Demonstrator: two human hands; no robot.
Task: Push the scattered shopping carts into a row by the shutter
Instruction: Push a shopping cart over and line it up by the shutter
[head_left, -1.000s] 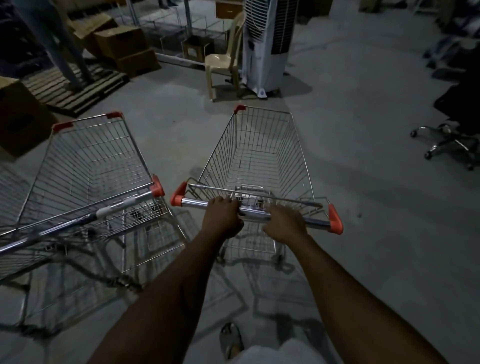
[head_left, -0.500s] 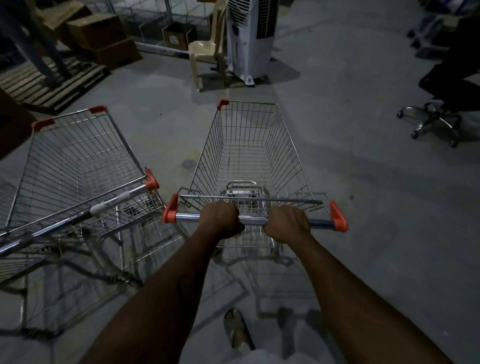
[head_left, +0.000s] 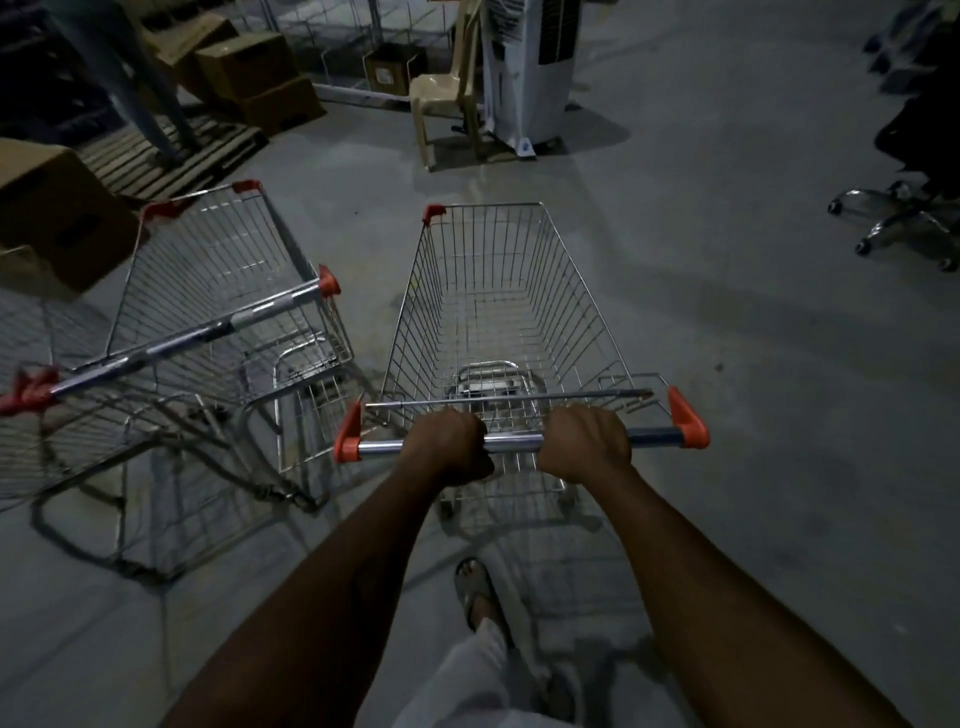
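A wire shopping cart (head_left: 498, 312) with orange handle ends stands right in front of me, its basket empty. My left hand (head_left: 451, 447) and my right hand (head_left: 587, 441) are both closed around its chrome handle bar (head_left: 511, 443), side by side near the middle. A second empty cart (head_left: 208, 291) stands to the left, angled, its handle end close to my cart's left handle corner. No shutter is in view.
Ahead stand a beige plastic chair (head_left: 441, 98) and a white air cooler (head_left: 524, 78). Cardboard boxes (head_left: 249, 78) and a wooden pallet (head_left: 171, 150) lie at the back left, with a person's legs (head_left: 130, 78) on it. An office chair base (head_left: 904, 218) sits at right.
My cart and I have rolled forward; the left cart has slid back relative to me and its whole handle now shows. My grip is unchanged.
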